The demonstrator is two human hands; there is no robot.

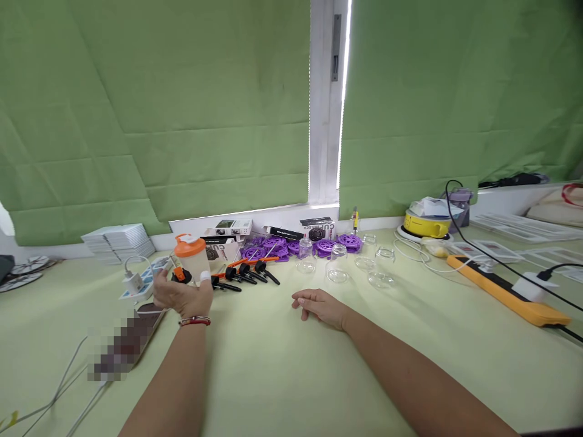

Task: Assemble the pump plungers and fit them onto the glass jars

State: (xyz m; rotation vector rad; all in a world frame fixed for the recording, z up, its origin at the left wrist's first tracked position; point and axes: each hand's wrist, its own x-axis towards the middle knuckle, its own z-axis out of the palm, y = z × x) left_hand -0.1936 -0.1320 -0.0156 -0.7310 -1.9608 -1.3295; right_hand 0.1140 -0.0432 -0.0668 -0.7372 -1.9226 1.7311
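Observation:
My left hand (183, 297) is curled at the left, fingers on one side and thumb on the other, around a small round black piece with an orange part (181, 274). A translucent shaker bottle (197, 264) with an orange lid stands upright just behind this hand, partly covered by it; whether they touch, I cannot tell. My right hand (320, 306) is low over the middle of the table, fingers loosely stretched out and holding nothing. Black handled parts (248, 274) with orange strips lie between the hands. Beyond my right hand are several clear glass jars (337, 267).
Purple plastic parts (273, 247) are piled behind, beside cup holder boxes (319, 229). An orange power strip (505, 294) with cables lies right, near a yellow pot (426, 226). Left are stacked white boxes (119, 243), a white-and-blue power strip (148, 280) and a blurred-out phone-like object (130, 343).

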